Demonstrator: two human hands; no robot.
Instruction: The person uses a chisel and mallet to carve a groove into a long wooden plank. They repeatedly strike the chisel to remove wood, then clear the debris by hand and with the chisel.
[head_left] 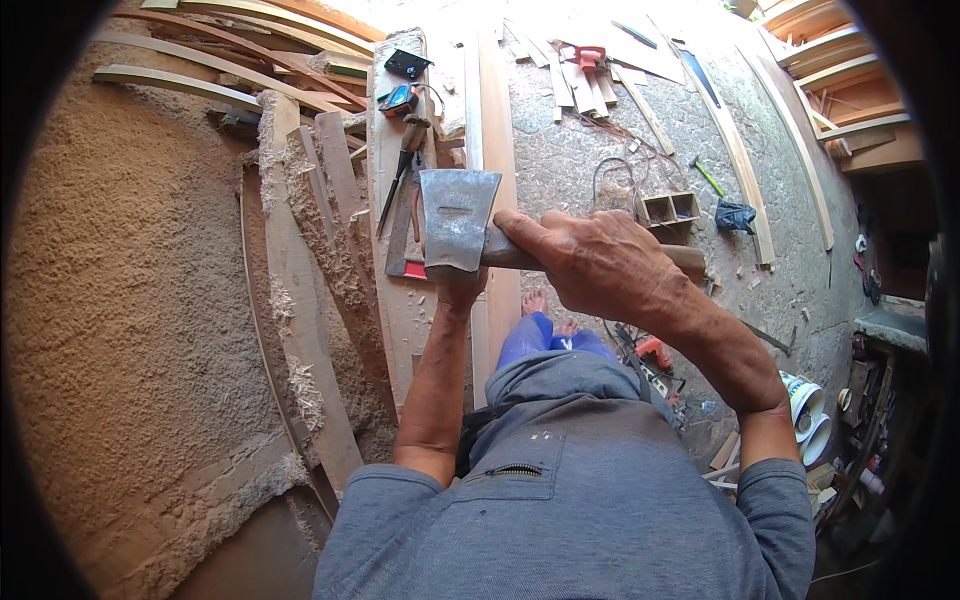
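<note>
A hatchet [460, 215] with a broad grey metal head is held up in front of me, its wooden handle [685, 262] running to the right. My right hand [610, 255] is closed round that handle, thumb and forefinger pointing towards the head. Behind the hatchet head is my left hand [462, 287]; only its wrist side shows, and its fingers are hidden. Beneath lies a thick wooden beam [400, 340]. On it are a chisel [402, 165] with a wooden handle, a blue and orange tape measure [400, 100] and a flat tool with a red corner [410, 268].
A dark box-like item [408, 64] sits at the beam's far end. Rough-edged planks [300, 270] and sawdust [140, 270] fill the left. A long board [497, 110] runs beside the beam. On the floor are a red power tool [585, 57], cables and a wooden compartment box [668, 208].
</note>
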